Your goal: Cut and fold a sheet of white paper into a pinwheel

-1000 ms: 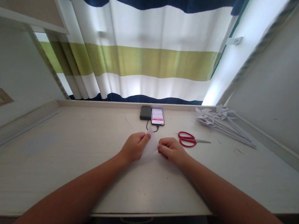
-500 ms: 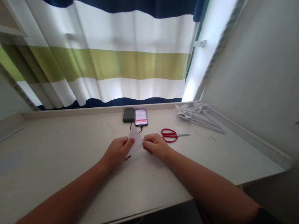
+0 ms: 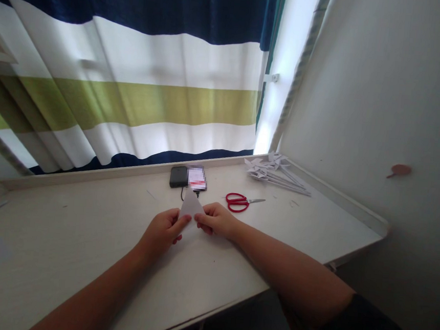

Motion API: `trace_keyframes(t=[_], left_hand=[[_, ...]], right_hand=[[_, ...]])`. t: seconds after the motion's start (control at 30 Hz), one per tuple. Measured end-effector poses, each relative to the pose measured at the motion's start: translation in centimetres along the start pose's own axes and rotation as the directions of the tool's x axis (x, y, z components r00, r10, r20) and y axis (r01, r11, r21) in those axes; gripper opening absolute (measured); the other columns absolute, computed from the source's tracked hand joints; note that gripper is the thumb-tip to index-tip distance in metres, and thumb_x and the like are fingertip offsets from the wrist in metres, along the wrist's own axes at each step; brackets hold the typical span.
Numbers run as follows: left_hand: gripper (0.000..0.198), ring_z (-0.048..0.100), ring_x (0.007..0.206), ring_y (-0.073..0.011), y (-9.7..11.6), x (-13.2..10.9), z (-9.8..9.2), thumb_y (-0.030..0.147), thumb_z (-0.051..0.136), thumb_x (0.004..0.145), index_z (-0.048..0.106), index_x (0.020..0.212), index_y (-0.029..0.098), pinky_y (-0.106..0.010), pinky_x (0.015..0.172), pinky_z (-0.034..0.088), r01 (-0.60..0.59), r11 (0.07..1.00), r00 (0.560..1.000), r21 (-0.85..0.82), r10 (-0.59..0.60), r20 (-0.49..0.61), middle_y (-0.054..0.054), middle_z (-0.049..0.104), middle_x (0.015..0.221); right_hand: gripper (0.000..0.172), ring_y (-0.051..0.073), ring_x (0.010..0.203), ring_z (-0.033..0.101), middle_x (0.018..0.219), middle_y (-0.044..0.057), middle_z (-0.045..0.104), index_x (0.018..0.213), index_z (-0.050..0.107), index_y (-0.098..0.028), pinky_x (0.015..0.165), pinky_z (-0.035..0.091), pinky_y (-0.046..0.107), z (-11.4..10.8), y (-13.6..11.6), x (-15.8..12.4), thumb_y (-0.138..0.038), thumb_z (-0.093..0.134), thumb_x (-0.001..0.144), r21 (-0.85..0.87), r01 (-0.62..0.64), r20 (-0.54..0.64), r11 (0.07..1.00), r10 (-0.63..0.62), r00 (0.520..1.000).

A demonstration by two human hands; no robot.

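A white piece of paper (image 3: 190, 206), roughly triangular with its tip pointing away from me, is held up over the desk between both hands. My left hand (image 3: 165, 228) pinches its left lower side, thumb on the near face. On the right edge, the thumb and fingers of my right hand (image 3: 215, 219) are closed on it. Red-handled scissors (image 3: 238, 202) lie just beyond my right hand, blades to the right. Behind the paper are a phone (image 3: 197, 177) with a blurred screen and a black box-shaped device (image 3: 178, 177) with a cable.
Several white paper pinwheels (image 3: 268, 168) on sticks are piled at the back right. Small scraps (image 3: 294, 203) lie right of the scissors. The white desk (image 3: 93, 246) has a raised rim at the back, below a striped curtain (image 3: 133, 101). A pink round item (image 3: 401, 170) is on the right wall.
The camera view has turned slightly right and up. My right hand now grips the paper nearer my left hand, and the paper stands more upright with its tip up.
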State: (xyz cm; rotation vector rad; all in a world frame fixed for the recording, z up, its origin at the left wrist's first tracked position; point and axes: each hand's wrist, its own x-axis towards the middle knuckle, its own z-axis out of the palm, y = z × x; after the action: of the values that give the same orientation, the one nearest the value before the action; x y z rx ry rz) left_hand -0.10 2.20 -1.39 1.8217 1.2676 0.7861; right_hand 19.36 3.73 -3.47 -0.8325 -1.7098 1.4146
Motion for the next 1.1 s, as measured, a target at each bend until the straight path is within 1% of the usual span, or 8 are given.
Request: trace_keyframes(t=[0.17,0.33,0.43,0.53,0.7,0.83,0.97,1.1], left_hand=[[0.04,0.049,0.043,-0.0103,-0.5,0.2,-0.1,0.053,0.057,0.081,0.054,0.067,0.016,-0.02,0.044,0.035,-0.003,1.0,1.0,-0.022,0.003,0.008,0.004,0.052,0.048],[0.034,0.051,0.049,-0.0097,-0.7,0.2,-0.6,0.045,0.062,0.08,0.058,0.064,0.015,-0.021,0.051,0.038,-0.017,0.999,0.999,-0.043,0.018,0.034,0.002,0.058,0.052],[0.032,0.05,0.048,-0.0097,-0.6,0.0,-0.7,0.044,0.064,0.079,0.058,0.064,0.015,-0.021,0.05,0.038,-0.008,0.999,0.996,-0.036,0.011,0.09,0.002,0.059,0.052],[0.03,0.051,0.048,-0.0097,-0.5,-0.3,-0.5,0.041,0.065,0.078,0.06,0.064,0.015,-0.021,0.05,0.037,-0.017,1.0,0.984,-0.015,0.019,0.177,0.002,0.06,0.053],[0.027,0.05,0.049,-0.0092,-0.4,-0.6,-0.1,0.039,0.064,0.079,0.06,0.065,0.016,-0.021,0.05,0.036,-0.042,0.999,0.971,0.005,0.039,0.237,0.002,0.059,0.052],[0.027,0.049,0.049,-0.0092,-0.4,-0.5,-0.3,0.039,0.064,0.078,0.058,0.065,0.016,-0.021,0.05,0.035,-0.036,0.999,0.963,-0.014,0.038,0.267,0.002,0.059,0.053],[0.029,0.047,0.047,-0.0089,-0.3,-0.6,-0.7,0.038,0.065,0.077,0.055,0.062,0.016,-0.021,0.049,0.034,-0.013,0.999,0.949,-0.045,0.027,0.315,0.002,0.057,0.052],[0.03,0.045,0.047,-0.0089,-0.2,-0.9,-0.8,0.039,0.065,0.076,0.054,0.061,0.016,-0.021,0.049,0.033,-0.006,0.999,0.942,-0.045,0.021,0.336,0.002,0.055,0.051]], right_hand=[[0.038,0.007,0.038,0.039,0.041,-0.005,0.049,0.066,0.062,-0.013,0.043,0.027,0.022,-0.7,0.3,-0.1,-0.047,0.06,0.082,0.009,-0.014,-0.026,1.0,0.014,1.0],[0.035,0.007,0.039,0.039,0.043,-0.004,0.051,0.066,0.062,-0.013,0.043,0.028,0.022,-1.4,0.5,-0.1,-0.045,0.062,0.081,0.028,-0.032,-0.083,0.999,0.034,0.996],[0.027,0.009,0.049,0.051,0.06,-0.001,0.062,0.081,0.066,-0.014,0.049,0.037,0.022,-1.2,0.1,-0.2,-0.04,0.071,0.074,0.058,-0.058,-0.101,0.997,0.063,0.993],[0.032,0.013,0.063,0.059,0.076,0.002,0.067,0.091,0.068,-0.017,0.057,0.044,0.024,-0.8,-0.4,-0.3,-0.037,0.076,0.069,0.086,-0.086,-0.148,0.993,0.098,0.984],[0.027,0.012,0.054,0.055,0.064,0.002,0.065,0.077,0.071,-0.014,0.05,0.04,0.024,-1.0,-0.3,-0.4,-0.038,0.077,0.067,0.093,-0.137,-0.228,0.986,0.155,0.961],[0.031,0.013,0.054,0.056,0.065,0.004,0.067,0.077,0.073,-0.013,0.049,0.04,0.024,-1.2,-0.2,-0.3,-0.04,0.079,0.064,0.093,-0.149,-0.253,0.984,0.169,0.953],[0.034,0.011,0.05,0.051,0.057,0.003,0.063,0.07,0.072,-0.011,0.048,0.038,0.024,-2.0,-0.5,0.0,-0.045,0.076,0.066,0.109,-0.098,-0.324,0.989,0.128,0.937],[0.039,0.01,0.05,0.048,0.057,0.002,0.058,0.069,0.066,-0.013,0.049,0.038,0.024,-4.2,-0.7,0.3,-0.052,0.069,0.072,0.156,-0.007,-0.476,0.988,0.082,0.876]])
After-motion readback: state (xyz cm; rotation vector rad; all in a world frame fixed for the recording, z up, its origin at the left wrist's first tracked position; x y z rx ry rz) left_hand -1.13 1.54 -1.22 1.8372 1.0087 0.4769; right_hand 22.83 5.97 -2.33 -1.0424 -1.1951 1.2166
